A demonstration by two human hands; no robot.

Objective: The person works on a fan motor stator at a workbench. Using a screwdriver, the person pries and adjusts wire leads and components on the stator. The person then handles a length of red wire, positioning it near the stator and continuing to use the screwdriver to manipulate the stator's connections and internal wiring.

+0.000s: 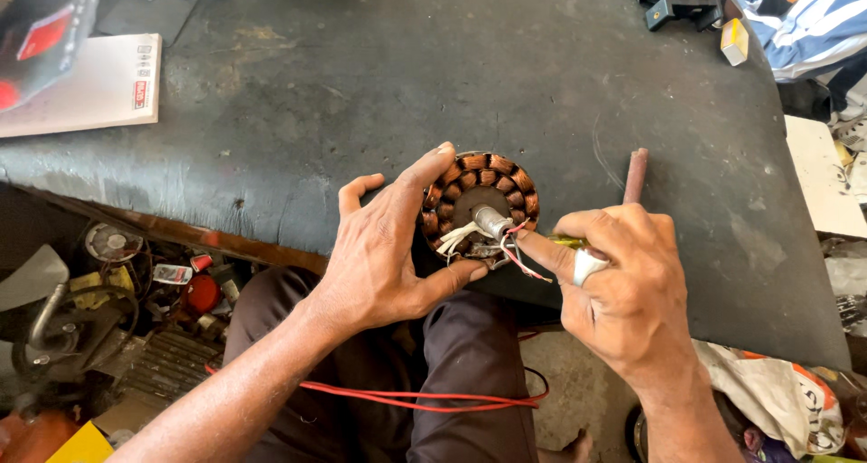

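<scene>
A round motor stator (480,201) with copper windings and a central metal shaft rests at the near edge of the dark workbench (433,84). My left hand (384,251) grips it from the left, thumb under and index finger over the rim. My right hand (614,287), with a white bandage on one finger, holds a tool with a reddish handle (635,176) and a yellow-green shaft, its tip at the white and red wires (506,251) coming off the stator.
A white booklet (86,88) lies at the bench's far left. Black parts and a small yellow box (734,40) sit at the far right. A red cable (424,398) loops across my lap. Scrap parts (117,282) crowd the floor on the left.
</scene>
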